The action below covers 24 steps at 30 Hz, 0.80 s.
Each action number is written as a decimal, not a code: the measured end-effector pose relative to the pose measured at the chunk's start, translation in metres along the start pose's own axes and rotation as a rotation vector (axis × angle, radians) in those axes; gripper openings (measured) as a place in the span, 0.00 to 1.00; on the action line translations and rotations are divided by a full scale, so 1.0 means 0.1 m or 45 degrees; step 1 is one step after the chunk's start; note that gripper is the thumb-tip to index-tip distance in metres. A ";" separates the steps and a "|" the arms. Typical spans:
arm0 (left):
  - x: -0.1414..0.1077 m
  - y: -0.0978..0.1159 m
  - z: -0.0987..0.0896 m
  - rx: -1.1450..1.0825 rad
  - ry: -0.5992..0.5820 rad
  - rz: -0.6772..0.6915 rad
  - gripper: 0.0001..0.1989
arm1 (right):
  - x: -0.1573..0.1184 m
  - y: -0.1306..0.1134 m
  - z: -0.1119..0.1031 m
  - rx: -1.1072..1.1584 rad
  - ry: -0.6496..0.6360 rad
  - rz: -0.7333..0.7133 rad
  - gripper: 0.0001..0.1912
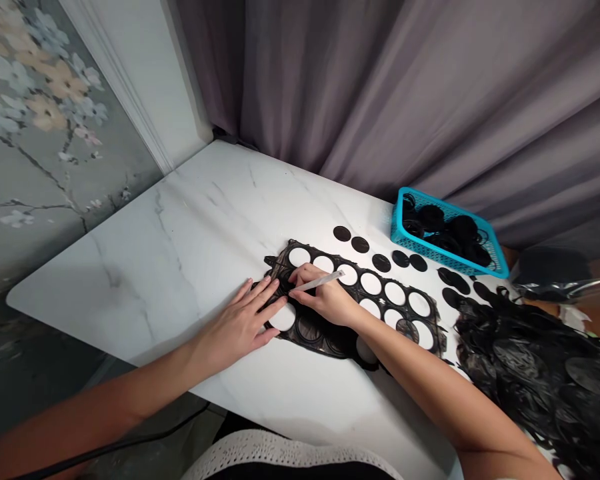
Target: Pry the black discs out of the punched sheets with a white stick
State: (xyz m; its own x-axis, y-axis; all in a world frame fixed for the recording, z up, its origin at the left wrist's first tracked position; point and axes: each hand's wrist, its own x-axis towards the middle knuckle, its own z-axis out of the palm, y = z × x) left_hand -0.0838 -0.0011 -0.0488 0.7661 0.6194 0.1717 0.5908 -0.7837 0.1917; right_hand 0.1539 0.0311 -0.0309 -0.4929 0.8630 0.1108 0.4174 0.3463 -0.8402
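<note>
A black sheet [403,298] with rows of round openings lies on the white table. Several openings show white; others are filled with dark film. My left hand [237,331] lies flat over the sheet's left end, fingers stretched and slightly apart, fingertips on the black material. My right hand [326,295] is closed around a slim, pale, flat tool [316,283], which tapers towards the sheet. Whether it is tweezers or a blade cannot be made out. The tool's tip is close to my left fingertips, beside a white round opening [283,317]. My right fingers partly hide the spot.
Loose black discs [360,245] lie behind the sheet. A turquoise basket [447,255] of black rounds stands at the back right. To the right is a heap of black film scraps [545,373]. A grey curtain [330,87] hangs along the table's back edge.
</note>
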 end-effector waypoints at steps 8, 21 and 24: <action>0.00 0.00 -0.02 -0.025 -0.010 -0.002 0.23 | -0.03 -0.02 0.04 -0.037 0.035 -0.001 0.11; -0.01 -0.02 0.05 0.052 0.002 0.019 0.22 | -0.09 -0.08 0.24 -0.396 0.046 -0.131 0.08; -0.02 -0.03 0.07 0.049 0.009 0.020 0.23 | -0.04 0.00 0.10 -0.655 0.085 -0.160 0.09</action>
State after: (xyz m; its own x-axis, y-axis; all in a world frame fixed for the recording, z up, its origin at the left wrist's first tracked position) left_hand -0.0849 -0.0002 -0.0559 0.7736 0.6072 0.1811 0.5880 -0.7944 0.1519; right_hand 0.1481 0.0236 -0.0367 -0.5204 0.8190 0.2417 0.6870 0.5697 -0.4511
